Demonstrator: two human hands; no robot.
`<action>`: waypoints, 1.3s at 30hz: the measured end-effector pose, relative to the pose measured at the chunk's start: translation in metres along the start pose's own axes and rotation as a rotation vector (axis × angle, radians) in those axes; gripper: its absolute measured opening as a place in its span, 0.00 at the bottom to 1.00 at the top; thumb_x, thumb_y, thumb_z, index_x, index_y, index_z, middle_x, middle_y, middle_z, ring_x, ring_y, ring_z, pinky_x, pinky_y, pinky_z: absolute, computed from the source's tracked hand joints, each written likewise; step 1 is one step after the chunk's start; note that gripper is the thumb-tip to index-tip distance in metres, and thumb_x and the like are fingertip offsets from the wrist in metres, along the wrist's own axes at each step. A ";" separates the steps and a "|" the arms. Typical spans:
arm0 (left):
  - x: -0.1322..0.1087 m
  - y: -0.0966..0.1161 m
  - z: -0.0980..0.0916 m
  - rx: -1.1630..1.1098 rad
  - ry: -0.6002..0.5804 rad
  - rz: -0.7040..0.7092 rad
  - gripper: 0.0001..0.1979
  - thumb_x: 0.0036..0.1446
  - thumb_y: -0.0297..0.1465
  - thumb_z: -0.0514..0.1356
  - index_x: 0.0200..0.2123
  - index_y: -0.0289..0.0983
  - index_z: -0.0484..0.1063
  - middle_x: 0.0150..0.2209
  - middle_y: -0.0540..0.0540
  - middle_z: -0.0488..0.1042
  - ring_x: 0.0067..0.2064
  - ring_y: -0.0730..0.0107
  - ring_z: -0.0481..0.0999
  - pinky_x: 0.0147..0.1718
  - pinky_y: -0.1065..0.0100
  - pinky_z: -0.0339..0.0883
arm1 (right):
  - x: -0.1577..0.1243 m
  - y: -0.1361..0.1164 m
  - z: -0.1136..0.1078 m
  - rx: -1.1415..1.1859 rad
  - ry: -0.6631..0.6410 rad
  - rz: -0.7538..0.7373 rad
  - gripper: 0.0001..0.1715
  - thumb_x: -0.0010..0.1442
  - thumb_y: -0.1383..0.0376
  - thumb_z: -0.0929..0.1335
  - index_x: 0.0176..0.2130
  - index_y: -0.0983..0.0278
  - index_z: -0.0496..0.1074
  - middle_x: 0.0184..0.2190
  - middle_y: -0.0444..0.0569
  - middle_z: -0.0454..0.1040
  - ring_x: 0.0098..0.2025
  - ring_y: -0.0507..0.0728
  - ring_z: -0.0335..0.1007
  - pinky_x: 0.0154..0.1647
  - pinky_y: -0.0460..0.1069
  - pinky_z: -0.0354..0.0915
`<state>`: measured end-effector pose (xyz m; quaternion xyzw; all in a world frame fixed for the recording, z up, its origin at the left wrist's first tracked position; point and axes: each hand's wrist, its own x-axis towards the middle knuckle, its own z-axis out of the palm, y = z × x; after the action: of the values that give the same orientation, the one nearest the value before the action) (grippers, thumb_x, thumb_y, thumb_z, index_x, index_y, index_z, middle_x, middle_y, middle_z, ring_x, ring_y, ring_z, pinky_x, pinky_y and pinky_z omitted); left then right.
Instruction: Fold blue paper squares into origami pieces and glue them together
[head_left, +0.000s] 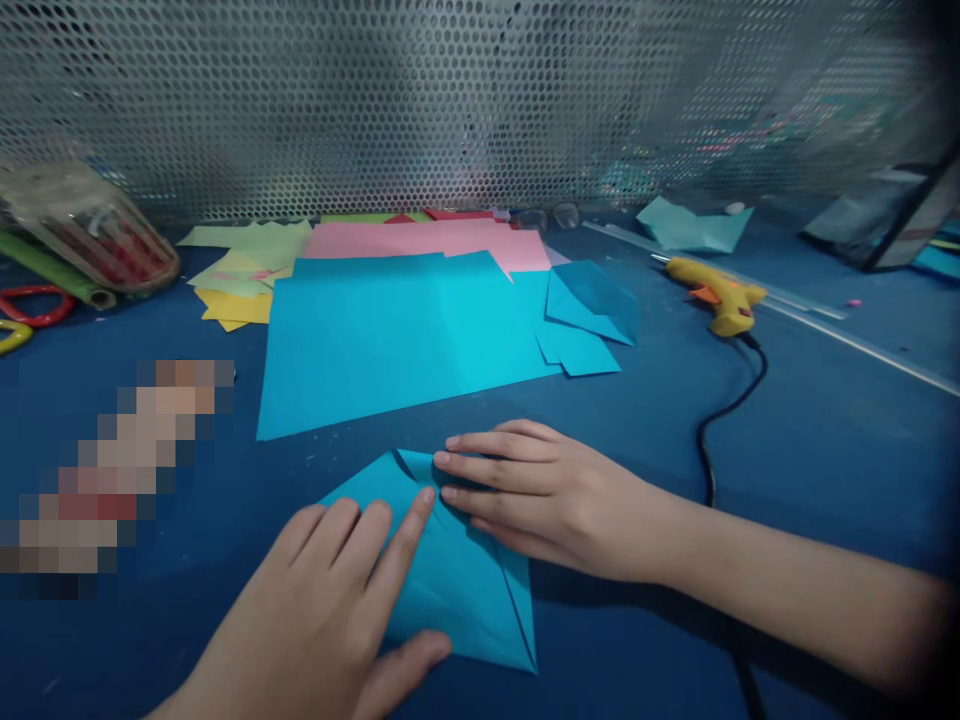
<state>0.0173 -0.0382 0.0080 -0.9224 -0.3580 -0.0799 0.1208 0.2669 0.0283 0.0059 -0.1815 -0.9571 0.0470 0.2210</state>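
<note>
The folded blue paper point(457, 590) lies flat on the tabletop point(825, 440), close to the near edge and about in the middle. It looks like a pointed shape with a flap on top.

The left hand point(315, 610) lies on the left part of the paper. Its fingers point(352, 530) are a little spread and pushed flat, and the thumb rests at the bottom edge of the paper. The right hand point(555, 500) comes in from the right edge. Its fingers point(487, 445) lie straight and close together on the top flap. Neither hand is pinching anything.

It looks like a fold is being pressed down. To do it well, one hand should hold the paper still while a fingertip rubs along the fold. The edges should line up first, because a crooked fold is hard to fix.

Behind the hands is a big blue sheet point(390, 340), with small blue pieces point(589, 310) on its right. A pink sheet point(435, 240) and yellow sheets point(240, 290) lie nearer the far edge. A yellow glue gun point(716, 295) sits to the right, and its black cord point(720, 420) runs toward the near edge.
</note>
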 end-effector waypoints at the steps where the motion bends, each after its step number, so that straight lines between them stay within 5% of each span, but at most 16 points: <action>1: 0.002 0.000 -0.001 -0.011 -0.016 0.018 0.28 0.72 0.43 0.44 0.61 0.31 0.69 0.37 0.43 0.78 0.34 0.63 0.74 0.35 0.62 0.60 | 0.000 0.000 0.000 -0.001 -0.003 -0.001 0.21 0.75 0.65 0.58 0.50 0.68 0.77 0.55 0.51 0.76 0.60 0.59 0.70 0.55 0.54 0.68; 8: 0.009 0.002 -0.003 -0.022 -0.040 0.034 0.31 0.73 0.40 0.37 0.57 0.28 0.72 0.33 0.42 0.78 0.30 0.62 0.77 0.26 0.64 0.65 | 0.000 0.000 0.000 0.000 -0.003 -0.008 0.21 0.75 0.65 0.58 0.50 0.68 0.77 0.55 0.51 0.77 0.60 0.58 0.70 0.56 0.53 0.67; 12: 0.000 0.003 0.003 0.010 0.018 -0.013 0.28 0.72 0.43 0.42 0.59 0.33 0.70 0.47 0.38 0.78 0.42 0.56 0.76 0.37 0.60 0.66 | -0.001 0.001 0.001 0.014 -0.002 -0.009 0.20 0.75 0.66 0.59 0.50 0.69 0.77 0.55 0.51 0.77 0.59 0.58 0.72 0.55 0.53 0.68; 18: -0.008 0.003 0.015 -0.014 0.056 -0.077 0.28 0.70 0.46 0.45 0.63 0.38 0.67 0.67 0.43 0.64 0.54 0.50 0.69 0.48 0.54 0.59 | -0.002 0.001 0.003 0.024 0.023 -0.003 0.20 0.75 0.66 0.59 0.50 0.69 0.77 0.55 0.52 0.77 0.58 0.58 0.73 0.54 0.53 0.69; 33: -0.009 0.003 0.015 -0.037 0.001 -0.088 0.28 0.69 0.45 0.46 0.66 0.39 0.63 0.70 0.42 0.58 0.48 0.53 0.71 0.42 0.56 0.66 | -0.001 0.003 0.003 0.065 -0.020 0.019 0.20 0.75 0.66 0.59 0.51 0.69 0.76 0.56 0.54 0.76 0.59 0.58 0.71 0.59 0.55 0.68; 39: -0.003 0.000 0.007 0.008 -0.039 0.053 0.28 0.68 0.43 0.51 0.64 0.31 0.64 0.65 0.33 0.65 0.44 0.55 0.76 0.38 0.60 0.70 | -0.003 0.002 0.003 0.083 -0.045 0.041 0.19 0.74 0.66 0.59 0.53 0.69 0.75 0.57 0.53 0.75 0.61 0.60 0.69 0.61 0.57 0.66</action>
<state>0.0156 -0.0375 0.0009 -0.9326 -0.3358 -0.0573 0.1194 0.2687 0.0288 0.0016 -0.1909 -0.9551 0.0951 0.2057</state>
